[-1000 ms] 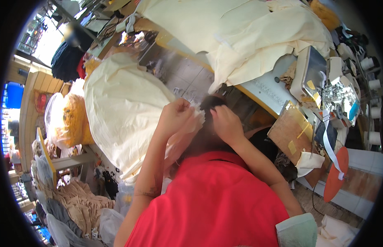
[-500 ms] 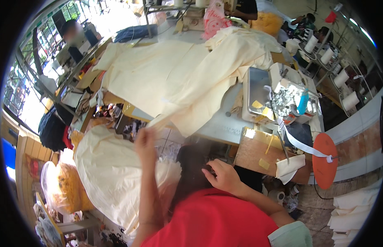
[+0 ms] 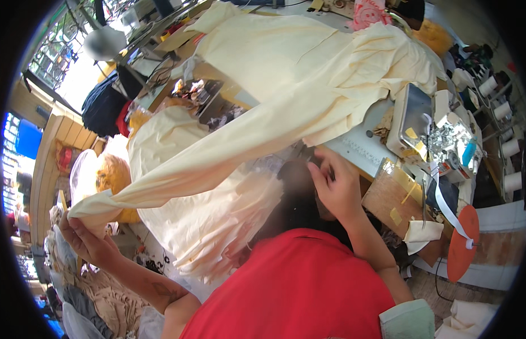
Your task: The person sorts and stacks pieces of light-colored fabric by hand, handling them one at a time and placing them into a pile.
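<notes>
Out to the left went the left hand (image 3: 90,242), fingers pinched on the cream cloth (image 3: 246,131) — it ran long, up and right from them, just above the curled right hand (image 3: 343,189), whose grip I couldn't tell.

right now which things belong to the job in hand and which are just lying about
In use:
cream cloth, held by the left hand
table under its far part

Seemingly lying about:
yellow bundle
dark cloth pile
tan fabric heap
</notes>
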Available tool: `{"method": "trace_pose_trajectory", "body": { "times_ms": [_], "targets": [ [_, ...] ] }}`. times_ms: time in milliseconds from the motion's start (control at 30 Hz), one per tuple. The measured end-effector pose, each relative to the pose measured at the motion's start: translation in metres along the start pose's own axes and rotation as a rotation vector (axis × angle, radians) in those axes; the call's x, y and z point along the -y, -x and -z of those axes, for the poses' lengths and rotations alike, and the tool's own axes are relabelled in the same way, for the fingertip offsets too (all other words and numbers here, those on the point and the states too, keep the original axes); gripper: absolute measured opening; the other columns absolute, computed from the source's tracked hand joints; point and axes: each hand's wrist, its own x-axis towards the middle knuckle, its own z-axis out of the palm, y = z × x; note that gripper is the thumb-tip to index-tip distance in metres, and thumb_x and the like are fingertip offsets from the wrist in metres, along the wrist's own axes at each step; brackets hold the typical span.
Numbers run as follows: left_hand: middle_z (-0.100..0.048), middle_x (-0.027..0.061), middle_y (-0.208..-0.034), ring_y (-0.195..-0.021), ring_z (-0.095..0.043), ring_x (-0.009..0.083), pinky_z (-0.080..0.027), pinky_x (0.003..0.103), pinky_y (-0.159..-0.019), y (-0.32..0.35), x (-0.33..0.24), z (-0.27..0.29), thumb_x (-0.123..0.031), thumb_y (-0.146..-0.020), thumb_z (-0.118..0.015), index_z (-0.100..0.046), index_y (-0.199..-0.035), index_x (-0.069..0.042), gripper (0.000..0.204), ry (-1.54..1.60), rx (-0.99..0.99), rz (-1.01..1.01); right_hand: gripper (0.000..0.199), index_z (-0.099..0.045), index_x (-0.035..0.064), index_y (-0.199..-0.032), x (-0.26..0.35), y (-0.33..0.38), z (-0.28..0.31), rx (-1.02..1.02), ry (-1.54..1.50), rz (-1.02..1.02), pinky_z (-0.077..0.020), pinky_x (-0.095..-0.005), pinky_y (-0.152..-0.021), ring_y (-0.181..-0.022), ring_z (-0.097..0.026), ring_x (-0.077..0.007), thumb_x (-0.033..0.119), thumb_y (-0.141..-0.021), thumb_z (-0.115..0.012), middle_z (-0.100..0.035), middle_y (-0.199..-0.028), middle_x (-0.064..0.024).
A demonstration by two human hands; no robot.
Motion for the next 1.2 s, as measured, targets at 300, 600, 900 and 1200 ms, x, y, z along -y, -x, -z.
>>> {"method": "trace_pose_trajectory", "body": {
  "times_ms": [300, 600, 900, 1200],
  "targets": [
    [-0.059, 0.006, -0.102, -0.096, -0.058, 0.0139, -0.049, 0.031, -0.087, 0.008, 0.024, 0.044, -0.03, -0.104, -0.057, -0.057, -0.113, -0.001, 0.031, -0.012, 0.341, 0.147, 0.019, -0.07, 0.0019, -0.1, 0.011, -0.11, -0.027, 0.284, 0.299, -0.119, -0.0517, -0.0442, -0.078, -0.089, -0.068, -0.0401, 0.008, -0.085, -0.059, -0.068, -0.093, -0.0257],
    [-0.059, 0.0046, -0.094, -0.088, -0.056, 0.0141, -0.047, 0.029, -0.081, -0.007, 0.021, 0.073, -0.035, -0.097, -0.069, -0.064, -0.098, 0.002, 0.037, 0.057, 0.125, 0.013, 0.047, -0.061, 0.0146, -0.134, 0.058, -0.146, -0.034, 0.231, -0.082, 0.212, -0.0491, -0.0344, -0.068, -0.063, -0.052, -0.0245, 0.02, -0.089, -0.071, -0.07, -0.087, -0.0126],
    [-0.059, 0.0035, -0.086, -0.084, -0.055, 0.0124, -0.044, 0.027, -0.076, -0.024, -0.01, 0.092, -0.03, -0.094, -0.072, -0.065, -0.092, 0.003, 0.034, 0.019, 0.08, -0.088, 0.03, -0.072, 0.0025, -0.111, 0.067, -0.102, -0.055, 0.726, -0.271, 0.118, -0.0518, -0.0308, -0.067, -0.068, -0.064, -0.0156, 0.022, -0.089, -0.074, -0.072, -0.083, -0.0098],
    [-0.059, 0.0014, -0.076, -0.07, -0.054, 0.0099, -0.043, 0.029, -0.063, -0.05, -0.006, 0.011, -0.019, -0.076, -0.081, -0.072, -0.093, 0.001, 0.028, -0.251, 1.018, 0.071, 0.024, -0.066, -0.0015, -0.103, 0.071, -0.197, -0.009, 0.503, -0.548, -0.133, -0.0258, -0.0216, -0.04, -0.044, -0.034, -0.0013, 0.021, -0.093, -0.069, -0.069, -0.077, -0.0089]
  ]
}}
